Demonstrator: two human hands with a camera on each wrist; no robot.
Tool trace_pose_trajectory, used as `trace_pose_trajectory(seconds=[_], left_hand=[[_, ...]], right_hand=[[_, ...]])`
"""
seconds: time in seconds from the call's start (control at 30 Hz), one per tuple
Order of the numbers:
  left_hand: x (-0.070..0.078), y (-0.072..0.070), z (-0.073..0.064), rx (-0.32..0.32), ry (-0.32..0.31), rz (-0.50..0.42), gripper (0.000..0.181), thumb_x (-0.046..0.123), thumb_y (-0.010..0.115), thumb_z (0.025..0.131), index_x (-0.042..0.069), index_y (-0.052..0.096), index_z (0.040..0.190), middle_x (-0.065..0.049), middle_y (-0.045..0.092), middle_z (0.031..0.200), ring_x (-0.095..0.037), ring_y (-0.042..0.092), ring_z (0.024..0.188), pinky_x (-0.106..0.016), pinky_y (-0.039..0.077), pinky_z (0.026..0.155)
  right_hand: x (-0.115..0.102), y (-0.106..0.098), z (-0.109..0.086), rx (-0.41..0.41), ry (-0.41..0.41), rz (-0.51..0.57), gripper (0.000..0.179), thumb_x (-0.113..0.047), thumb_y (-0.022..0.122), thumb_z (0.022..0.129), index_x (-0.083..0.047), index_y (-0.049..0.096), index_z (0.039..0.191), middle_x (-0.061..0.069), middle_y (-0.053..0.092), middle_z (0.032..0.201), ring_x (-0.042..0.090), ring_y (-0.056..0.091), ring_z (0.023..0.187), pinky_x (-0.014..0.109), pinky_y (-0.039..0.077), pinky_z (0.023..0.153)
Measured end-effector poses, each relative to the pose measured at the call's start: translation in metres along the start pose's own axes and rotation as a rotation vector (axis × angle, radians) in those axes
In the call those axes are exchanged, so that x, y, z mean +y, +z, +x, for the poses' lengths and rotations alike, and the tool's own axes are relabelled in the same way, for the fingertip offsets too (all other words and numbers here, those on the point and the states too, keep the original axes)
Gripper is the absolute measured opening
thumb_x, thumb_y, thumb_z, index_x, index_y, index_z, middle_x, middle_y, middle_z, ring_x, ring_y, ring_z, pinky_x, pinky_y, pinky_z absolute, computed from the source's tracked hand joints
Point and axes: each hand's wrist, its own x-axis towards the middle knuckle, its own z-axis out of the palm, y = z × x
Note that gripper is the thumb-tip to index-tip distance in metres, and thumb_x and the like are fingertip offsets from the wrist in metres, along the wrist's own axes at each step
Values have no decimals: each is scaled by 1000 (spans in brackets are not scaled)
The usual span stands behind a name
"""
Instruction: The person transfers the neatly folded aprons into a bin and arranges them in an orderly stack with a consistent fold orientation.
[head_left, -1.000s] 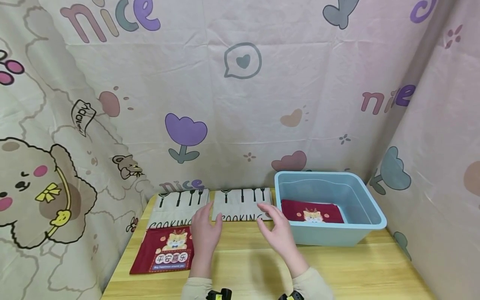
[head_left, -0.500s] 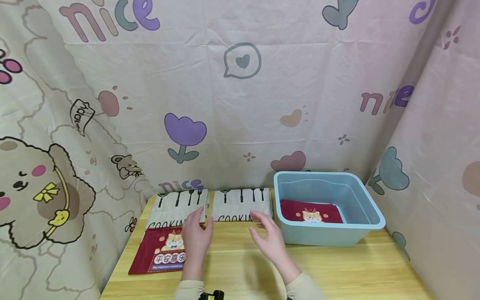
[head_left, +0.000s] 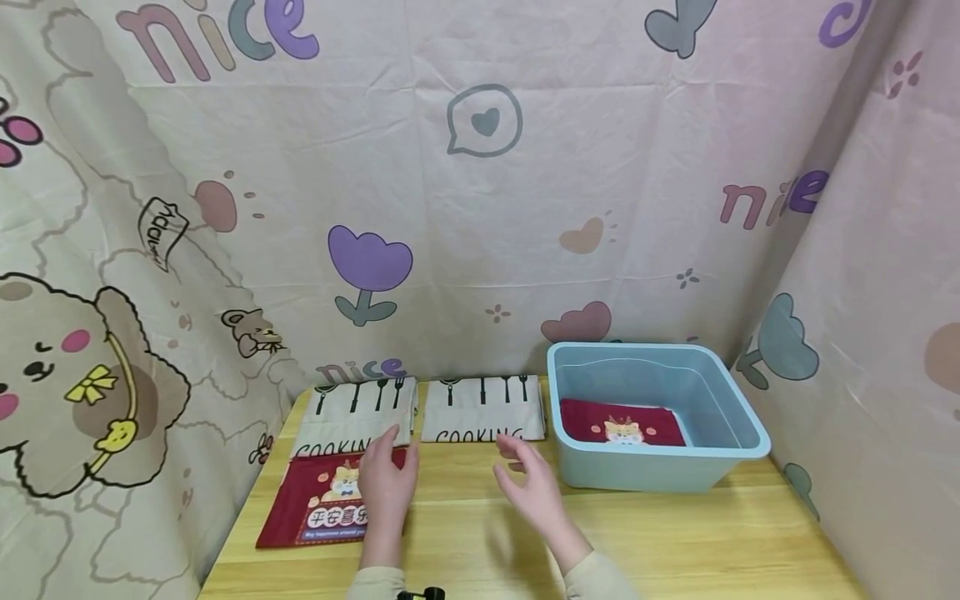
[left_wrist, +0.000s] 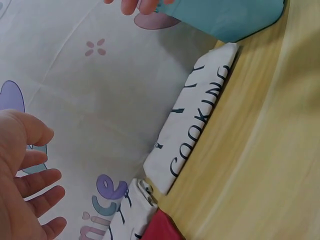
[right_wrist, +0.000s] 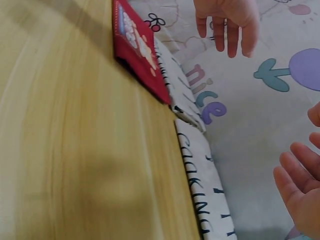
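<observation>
My left hand (head_left: 386,479) hovers over the right side of a red cloth (head_left: 300,508), hiding part of its print of a cartoon animal and lettering. Relaxed, slightly bent fingers (left_wrist: 40,182) show in the left wrist view, with nothing in them. Above the wooden table my right hand (head_left: 532,487) is held palm inward, also holding nothing, its fingers (right_wrist: 295,167) spread a little. Two folded white cloths printed COOKING lie along the back: the left one (head_left: 352,417) behind the red cloth, the right one (head_left: 483,408) just beyond my right fingertips.
A light blue plastic tub (head_left: 652,471) stands at the back right, with another red printed cloth (head_left: 585,423) inside. Patterned curtains (head_left: 480,217) hang behind the table and on both sides. Bare wood (head_left: 675,542) shows in front of the tub.
Both hands have drawn back toward the person and shifted left, so the left one now covers more of the red cloth. Cloths and tub stay where they were.
</observation>
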Motion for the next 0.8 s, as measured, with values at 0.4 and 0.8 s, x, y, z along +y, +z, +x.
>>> trace_pose_trajectory(seconds=[0.4,0.8], left_hand=[[-23,-2,3,-32,-86,50,44,15,66,92,-4,58,131,-30,55,129,-50,48,119,-63,33,103],[-54,-10,2,1,-114,78,43,13,67,90,-5,60,128,-30,60,120,-51,52,111,-63,40,92]], right_hand=[[16,12,-7,-29,56,59,39,-1,68,89,6,57,126,19,64,114,37,64,102,49,54,85],[22,25,-14,-88,130,145,42,-1,66,90,10,53,129,24,64,115,39,63,101,40,56,84]])
